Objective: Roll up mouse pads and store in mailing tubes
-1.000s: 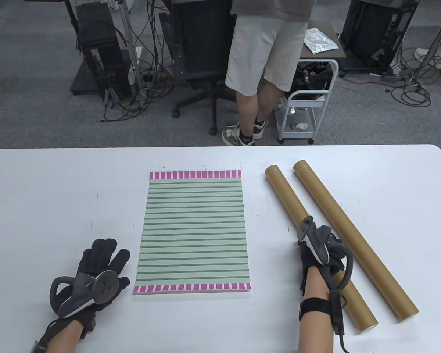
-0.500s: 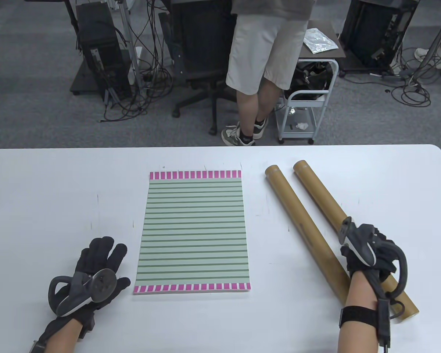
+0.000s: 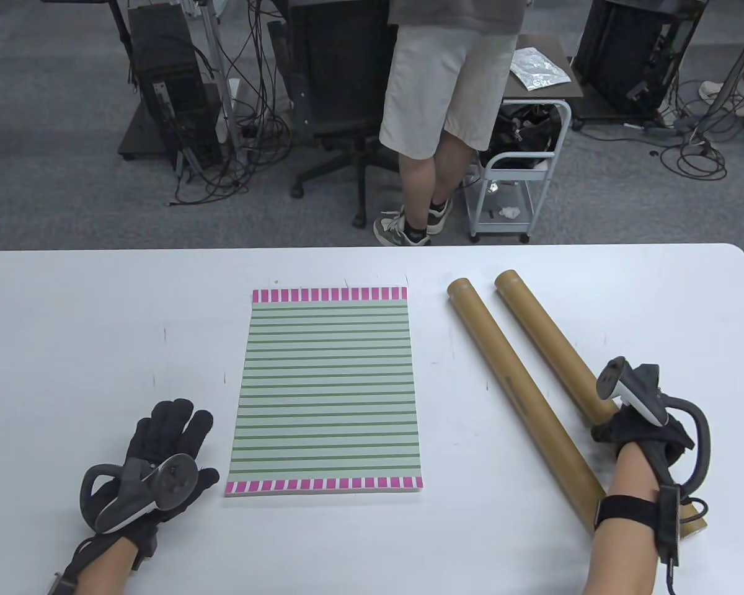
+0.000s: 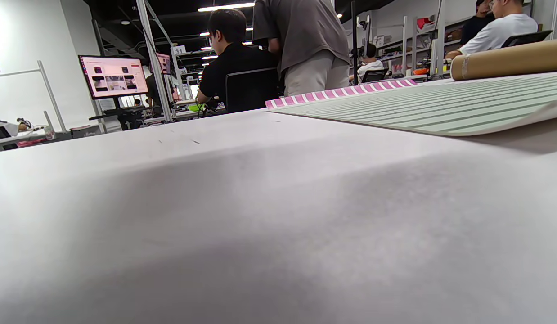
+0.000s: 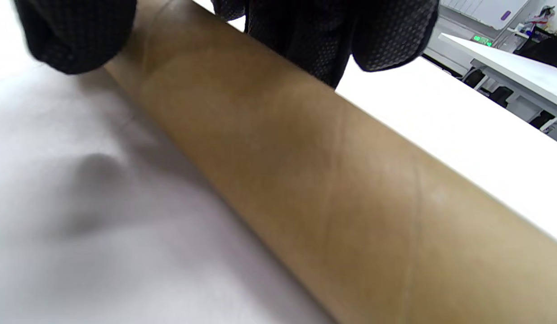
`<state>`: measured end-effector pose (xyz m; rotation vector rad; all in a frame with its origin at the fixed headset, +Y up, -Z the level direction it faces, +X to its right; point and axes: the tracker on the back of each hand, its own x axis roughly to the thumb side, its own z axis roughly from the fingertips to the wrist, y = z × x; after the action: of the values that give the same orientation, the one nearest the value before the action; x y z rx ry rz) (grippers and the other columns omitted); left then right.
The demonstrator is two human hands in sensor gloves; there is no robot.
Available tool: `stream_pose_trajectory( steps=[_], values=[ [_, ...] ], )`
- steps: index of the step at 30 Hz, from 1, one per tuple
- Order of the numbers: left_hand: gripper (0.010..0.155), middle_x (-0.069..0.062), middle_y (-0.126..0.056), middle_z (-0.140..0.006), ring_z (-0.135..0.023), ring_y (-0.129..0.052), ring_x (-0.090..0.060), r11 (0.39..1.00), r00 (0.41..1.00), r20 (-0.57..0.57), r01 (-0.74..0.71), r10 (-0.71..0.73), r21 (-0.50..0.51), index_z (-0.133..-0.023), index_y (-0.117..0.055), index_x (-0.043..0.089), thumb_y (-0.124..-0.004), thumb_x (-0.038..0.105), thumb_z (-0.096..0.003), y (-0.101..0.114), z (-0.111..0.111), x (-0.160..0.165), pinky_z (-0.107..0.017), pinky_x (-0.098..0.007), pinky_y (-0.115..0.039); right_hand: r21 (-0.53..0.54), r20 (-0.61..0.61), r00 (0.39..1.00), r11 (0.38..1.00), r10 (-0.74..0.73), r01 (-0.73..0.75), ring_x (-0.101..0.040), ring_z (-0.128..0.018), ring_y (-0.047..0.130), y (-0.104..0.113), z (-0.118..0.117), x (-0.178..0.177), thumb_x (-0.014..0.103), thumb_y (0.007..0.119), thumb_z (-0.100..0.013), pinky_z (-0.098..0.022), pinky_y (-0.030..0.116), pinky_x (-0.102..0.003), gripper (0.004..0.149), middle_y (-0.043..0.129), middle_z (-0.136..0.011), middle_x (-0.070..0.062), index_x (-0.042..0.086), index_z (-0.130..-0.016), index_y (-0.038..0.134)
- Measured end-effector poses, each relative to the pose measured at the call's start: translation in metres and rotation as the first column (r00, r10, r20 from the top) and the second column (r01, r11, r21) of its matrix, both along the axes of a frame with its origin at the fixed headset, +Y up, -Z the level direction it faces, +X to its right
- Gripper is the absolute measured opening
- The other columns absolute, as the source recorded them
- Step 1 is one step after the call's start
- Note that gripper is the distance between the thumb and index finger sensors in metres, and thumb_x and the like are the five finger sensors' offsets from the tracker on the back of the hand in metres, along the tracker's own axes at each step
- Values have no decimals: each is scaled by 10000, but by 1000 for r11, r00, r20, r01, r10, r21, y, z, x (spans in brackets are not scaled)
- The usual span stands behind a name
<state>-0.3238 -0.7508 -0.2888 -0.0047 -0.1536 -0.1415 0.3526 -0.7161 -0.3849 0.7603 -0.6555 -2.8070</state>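
A green striped mouse pad with pink end bands lies flat at the table's middle; the left wrist view shows it low and flat. Two brown mailing tubes lie slanted to its right, the left tube and the right tube. My right hand sits over the right tube's near half. In the right wrist view its thumb and fingers curl down on either side of that tube. My left hand rests flat on the table, left of the pad's near corner, fingers spread, holding nothing.
The white table has bare surface left of the pad. Beyond its far edge stand a person, an office chair and a small wheeled cart. My forearm hides the left tube's near end.
My right hand has moved rightward from the left tube onto the right tube and closed round it. The left hand, the pad and both tubes stay where they were.
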Motion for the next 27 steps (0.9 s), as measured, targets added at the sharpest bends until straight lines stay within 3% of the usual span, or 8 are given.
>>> stream_pose_trajectory(
  steps=[6, 10, 11, 15, 18, 23, 27],
  values=[
    [899, 79, 51, -1137, -1150, -110, -226, 1000, 1000, -6, 7, -7, -7, -1006, 16, 456, -581, 707, -383, 0, 0, 2, -903, -440, -314, -28, -11, 998, 998, -59, 59, -340, -921, 780, -13, -12, 1, 566, 761, -386, -672, 698, -538, 939, 679, -1089, -71, 138, -1135, 391],
    [890, 78, 51, -1136, -1150, -111, -225, 998, 999, -25, 20, -21, -59, -1017, -8, 457, -581, 706, -384, -8, -4, -2, -904, -440, -316, -112, 5, 998, 991, -70, 71, -369, -946, 705, -18, -16, 3, 538, 763, -424, -658, 707, -544, 945, 554, -1121, -91, 128, -1146, 311],
    [891, 77, 47, -1136, -1149, -114, -227, 998, 999, -33, 29, -31, -64, -1018, -10, 455, -582, 706, -383, -9, -4, -3, -903, -440, -319, -103, -3, 998, 993, -60, 59, -327, -895, 762, -17, -17, 3, 512, 769, -440, -644, 728, -514, 879, 599, -1089, -82, 125, -1132, 389],
    [881, 75, 45, -1137, -1149, -121, -230, 997, 998, -62, 17, -22, -71, -1020, -16, 456, -582, 696, -390, -10, -5, -7, -902, -438, -326, 18, -31, 988, 989, 149, -148, -297, -818, 839, -2, -16, -3, 528, 800, -414, -611, 748, -481, 806, 712, -1006, -41, 188, -1086, 515],
    [881, 75, 43, -1137, -1150, -127, -228, 997, 996, -88, -4, -3, -75, -1021, -21, 455, -583, 698, -388, -9, -5, -11, -901, -438, -331, 4, -28, 948, 949, 316, -316, -299, -812, 867, 15, -6, -6, 527, 808, -404, -590, 767, -462, 797, 729, -993, -46, 198, -1074, 529],
    [880, 75, 38, -1140, -1153, -141, -226, 998, 995, -104, -10, 3, -62, -1024, -25, 454, -582, 699, -387, -7, -7, -14, -901, -438, -348, 234, 69, 983, 955, 171, -183, -320, -808, 859, 52, 35, -3, 507, 814, -407, -576, 764, -472, 813, 700, -994, -79, 168, -1074, 495],
    [885, 76, 15, -1149, -1156, -149, -224, 995, 994, -85, -77, 72, -57, -1030, -33, 447, -583, 701, -385, -4, -5, -12, -902, -438, -347, 448, -51, 982, 883, 180, -138, -324, -843, 831, 85, 65, -48, 504, 819, -401, -603, 743, -481, 807, 682, -1012, -62, 196, -1067, 484]
  ],
)
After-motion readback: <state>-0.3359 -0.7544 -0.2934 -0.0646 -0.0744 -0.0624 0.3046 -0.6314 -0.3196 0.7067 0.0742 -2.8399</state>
